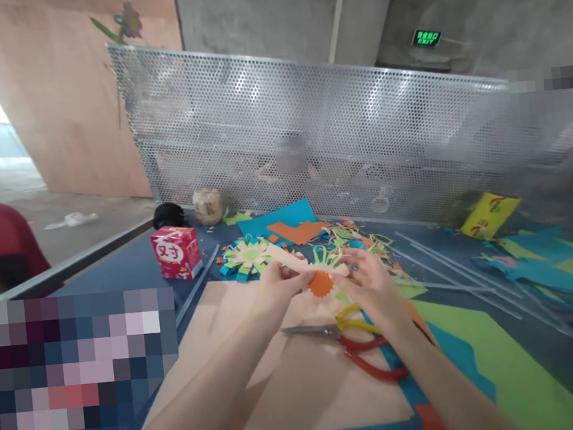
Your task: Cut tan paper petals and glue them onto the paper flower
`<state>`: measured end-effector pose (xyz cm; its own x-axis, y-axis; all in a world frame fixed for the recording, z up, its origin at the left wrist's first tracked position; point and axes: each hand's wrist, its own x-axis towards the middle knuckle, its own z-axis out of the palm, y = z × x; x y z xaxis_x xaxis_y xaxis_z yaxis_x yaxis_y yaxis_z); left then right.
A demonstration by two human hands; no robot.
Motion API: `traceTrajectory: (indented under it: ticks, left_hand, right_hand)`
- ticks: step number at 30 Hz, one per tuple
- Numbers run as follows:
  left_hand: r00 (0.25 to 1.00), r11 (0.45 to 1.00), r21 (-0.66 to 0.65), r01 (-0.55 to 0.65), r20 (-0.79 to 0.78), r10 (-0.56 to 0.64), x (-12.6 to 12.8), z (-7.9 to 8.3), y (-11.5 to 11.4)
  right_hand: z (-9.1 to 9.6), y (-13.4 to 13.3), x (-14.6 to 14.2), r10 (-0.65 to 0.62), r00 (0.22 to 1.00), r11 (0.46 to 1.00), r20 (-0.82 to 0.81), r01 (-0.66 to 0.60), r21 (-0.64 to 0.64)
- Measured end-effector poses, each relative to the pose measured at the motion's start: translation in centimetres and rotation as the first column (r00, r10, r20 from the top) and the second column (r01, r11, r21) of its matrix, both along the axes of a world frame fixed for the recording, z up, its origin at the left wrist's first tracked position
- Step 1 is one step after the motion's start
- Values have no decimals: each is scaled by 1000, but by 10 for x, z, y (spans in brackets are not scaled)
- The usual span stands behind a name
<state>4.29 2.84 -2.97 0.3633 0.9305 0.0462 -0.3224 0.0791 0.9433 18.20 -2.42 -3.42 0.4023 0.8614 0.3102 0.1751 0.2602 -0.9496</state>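
Between my two hands is a paper flower [321, 283] with an orange round centre, pale peach petals below and green loops behind. My left hand [281, 284] pinches it from the left, with a pale peach strip [287, 258] rising past its fingers. On the flower's right edge, the thumb and fingers of my right hand [373, 284] are closed, partly turned away from view. Below the hands, scissors [327, 332] with yellow and red handles lie on a large peach sheet [260, 378]. My right wrist hides part of their handles.
A finished-looking layered flower [244, 255] lies behind my left hand. To its left stands a red box [177, 253]. Colourful scraps [353, 239], clear thin sticks [441, 262], a green sheet [499, 350] and a yellow box [490, 216] are around. A perforated metal screen [257, 110] borders the back.
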Motion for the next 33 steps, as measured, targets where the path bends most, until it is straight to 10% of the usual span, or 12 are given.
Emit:
traceTrajectory:
  ticks: [13,18,21,24,28,33]
  left_hand:
    - [996,998,-46,43,-73,-46,-4,0,3]
    - [953,968,138,-210,-191,234,-13,1,16]
    - [906,921,240,-308,-221,361,-18,1,23]
    - [908,925,256,-279,-243,341,-18,-1,27]
    - [912,934,248,-257,-258,320,-15,-6,30]
    - [931,915,335,-225,-203,303,-14,-16,37]
  right_hand:
    - [-5,4,6,97,995,995,-5,-97,-39]
    - [-9,6,11,171,960,970,223,-125,-208]
    - [-3,4,26,8,813,964,582,149,-221]
    - [6,-1,53,-178,542,830,821,531,-170]
    - [4,-9,81,-133,526,658,840,681,-322]
    - [-12,-2,77,28,601,641,798,602,-476]
